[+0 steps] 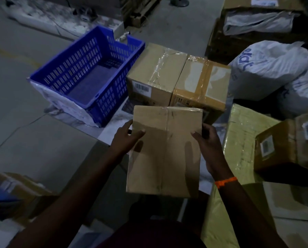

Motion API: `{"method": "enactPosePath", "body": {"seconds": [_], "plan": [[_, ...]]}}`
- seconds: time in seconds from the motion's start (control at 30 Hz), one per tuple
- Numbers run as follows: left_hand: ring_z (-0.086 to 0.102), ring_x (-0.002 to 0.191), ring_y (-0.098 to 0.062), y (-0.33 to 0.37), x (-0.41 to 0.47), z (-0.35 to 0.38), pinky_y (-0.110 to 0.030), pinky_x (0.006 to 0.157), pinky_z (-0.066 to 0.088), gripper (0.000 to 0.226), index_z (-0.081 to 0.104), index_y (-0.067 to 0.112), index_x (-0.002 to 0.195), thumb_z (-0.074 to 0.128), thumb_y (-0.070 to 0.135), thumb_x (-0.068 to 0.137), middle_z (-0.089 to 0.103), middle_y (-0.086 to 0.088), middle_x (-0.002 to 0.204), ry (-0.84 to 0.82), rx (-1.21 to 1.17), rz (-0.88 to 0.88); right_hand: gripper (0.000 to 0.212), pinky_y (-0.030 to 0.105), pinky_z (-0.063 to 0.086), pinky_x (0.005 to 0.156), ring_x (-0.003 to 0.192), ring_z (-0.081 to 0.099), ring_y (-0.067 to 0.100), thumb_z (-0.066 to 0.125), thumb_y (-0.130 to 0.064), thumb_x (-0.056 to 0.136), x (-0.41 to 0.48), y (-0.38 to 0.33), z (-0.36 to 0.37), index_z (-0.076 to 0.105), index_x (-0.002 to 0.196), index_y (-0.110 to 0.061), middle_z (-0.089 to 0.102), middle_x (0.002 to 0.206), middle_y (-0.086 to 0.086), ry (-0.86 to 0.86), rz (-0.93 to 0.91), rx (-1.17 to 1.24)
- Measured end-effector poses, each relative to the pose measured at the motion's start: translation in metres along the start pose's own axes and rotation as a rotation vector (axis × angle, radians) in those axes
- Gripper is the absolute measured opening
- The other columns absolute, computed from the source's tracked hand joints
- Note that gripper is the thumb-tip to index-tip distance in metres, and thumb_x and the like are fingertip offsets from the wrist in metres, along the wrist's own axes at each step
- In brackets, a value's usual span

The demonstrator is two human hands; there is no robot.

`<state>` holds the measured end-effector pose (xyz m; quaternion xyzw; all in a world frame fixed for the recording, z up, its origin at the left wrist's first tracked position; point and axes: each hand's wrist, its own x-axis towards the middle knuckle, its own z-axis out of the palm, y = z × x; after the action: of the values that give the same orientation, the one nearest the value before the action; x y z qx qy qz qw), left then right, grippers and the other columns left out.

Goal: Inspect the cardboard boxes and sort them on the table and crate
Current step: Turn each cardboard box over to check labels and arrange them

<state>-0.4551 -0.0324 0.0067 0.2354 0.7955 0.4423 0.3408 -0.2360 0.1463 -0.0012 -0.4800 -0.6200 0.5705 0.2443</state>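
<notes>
— Cardboard box, where is it?
— Held above the worktop's near edge, left hand and right hand with fingers clamped on its opposite sides, thumbs on top.
— What crowds it?
— A barcoded box and a brown-taped box just behind, a blue crate to the left, a yellow-wrapped parcel and white bags to the right.

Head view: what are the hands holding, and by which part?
A taped cardboard box: the left hand grips its left edge, the right hand its right edge, thumbs on the top face.
</notes>
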Motion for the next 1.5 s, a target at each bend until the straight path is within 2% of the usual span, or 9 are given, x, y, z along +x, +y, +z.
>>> {"method": "enactPosePath", "body": {"seconds": [0.13, 0.27, 0.53, 0.83, 0.97, 1.03, 1.13, 1.33, 1.5], "plan": [[0.060, 0.115, -0.018, 0.020, -0.023, -0.005, -0.049, 0.092, 0.057, 0.061, 0.048, 0.028, 0.140, 0.072, 0.048, 0.088, 0.056, -0.002, 0.135, 0.154, -0.316, -0.023, 0.039, 0.049, 0.054, 0.103, 0.112, 0.067, 0.005, 0.070, -0.053, 0.091, -0.021, -0.037, 0.000, 0.064, 0.124, -0.032, 0.073, 0.115, -0.015, 0.079, -0.132, 0.072], [0.057, 0.124, -0.016, 0.034, -0.039, -0.003, -0.056, 0.103, 0.049, 0.071, 0.053, 0.027, 0.126, 0.064, 0.075, 0.075, 0.057, 0.005, 0.134, 0.263, -0.489, 0.011, 0.050, 0.055, 0.053, 0.103, 0.120, 0.066, 0.017, 0.052, -0.071, 0.095, -0.024, -0.058, -0.006, 0.066, 0.129, -0.036, 0.071, 0.127, -0.004, 0.066, -0.212, 0.121], [0.063, 0.114, -0.013, 0.023, -0.042, 0.008, -0.052, 0.105, 0.049, 0.055, 0.058, 0.034, 0.114, 0.055, 0.077, 0.081, 0.066, 0.004, 0.123, 0.229, -0.520, -0.043, 0.026, 0.059, 0.057, 0.095, 0.105, 0.072, 0.014, 0.060, -0.058, 0.096, -0.039, -0.029, -0.006, 0.065, 0.105, -0.034, 0.076, 0.109, -0.011, 0.158, -0.118, 0.089], [0.061, 0.117, -0.009, 0.015, -0.061, 0.003, -0.015, 0.078, 0.050, 0.042, 0.047, 0.022, 0.137, 0.043, 0.048, 0.103, 0.063, 0.005, 0.128, 0.154, -0.359, 0.023, 0.039, 0.031, 0.057, 0.087, 0.108, 0.068, 0.014, 0.065, -0.060, 0.091, -0.056, -0.015, -0.003, 0.060, 0.115, -0.030, 0.069, 0.116, -0.006, 0.195, -0.174, -0.084], [0.042, 0.139, -0.009, 0.016, -0.057, -0.005, -0.024, 0.106, 0.043, 0.052, 0.039, 0.024, 0.149, 0.053, 0.042, 0.102, 0.045, -0.002, 0.153, 0.304, -0.005, 0.291, 0.050, 0.007, 0.037, 0.106, 0.131, 0.046, 0.006, 0.067, -0.023, 0.099, -0.060, -0.046, 0.000, 0.052, 0.144, -0.008, 0.053, 0.143, 0.005, 0.233, -0.575, -0.491], [0.025, 0.147, -0.006, 0.026, -0.046, -0.006, -0.028, 0.117, 0.028, 0.053, 0.040, 0.021, 0.151, 0.056, 0.027, 0.102, 0.037, -0.003, 0.160, 0.362, 0.296, 0.517, 0.053, 0.023, 0.026, 0.121, 0.150, 0.032, 0.017, 0.057, -0.034, 0.104, -0.054, -0.060, 0.010, 0.048, 0.150, -0.009, 0.041, 0.160, 0.011, 0.142, -0.705, -0.693], [0.008, 0.155, -0.015, 0.050, -0.026, -0.006, -0.050, 0.124, 0.009, 0.055, 0.037, 0.021, 0.154, 0.038, 0.041, 0.103, 0.025, -0.003, 0.166, 0.241, 0.708, 0.645, 0.069, 0.041, 0.020, 0.125, 0.158, 0.016, 0.024, 0.035, -0.056, 0.105, -0.035, -0.067, 0.032, 0.033, 0.160, -0.014, 0.024, 0.170, 0.010, -0.076, -0.665, -0.877], [0.004, 0.155, -0.016, 0.046, -0.007, 0.008, -0.048, 0.124, 0.004, 0.063, 0.018, 0.019, 0.162, 0.017, 0.049, 0.107, 0.013, -0.004, 0.169, 0.050, 1.049, 0.687, 0.091, 0.045, 0.010, 0.127, 0.159, 0.015, 0.024, -0.005, -0.070, 0.098, -0.023, -0.061, 0.044, 0.025, 0.163, -0.014, 0.018, 0.172, 0.009, -0.174, -0.630, -1.115], [0.006, 0.154, -0.016, 0.046, -0.006, 0.008, -0.043, 0.121, -0.001, 0.062, 0.020, 0.018, 0.161, 0.017, 0.048, 0.107, 0.017, -0.005, 0.168, 0.026, 1.075, 0.685, 0.082, 0.048, 0.013, 0.127, 0.159, 0.018, 0.024, 0.003, -0.063, 0.102, -0.022, -0.057, 0.044, 0.028, 0.163, -0.014, 0.021, 0.171, 0.008, -0.172, -0.640, -1.114]]}}
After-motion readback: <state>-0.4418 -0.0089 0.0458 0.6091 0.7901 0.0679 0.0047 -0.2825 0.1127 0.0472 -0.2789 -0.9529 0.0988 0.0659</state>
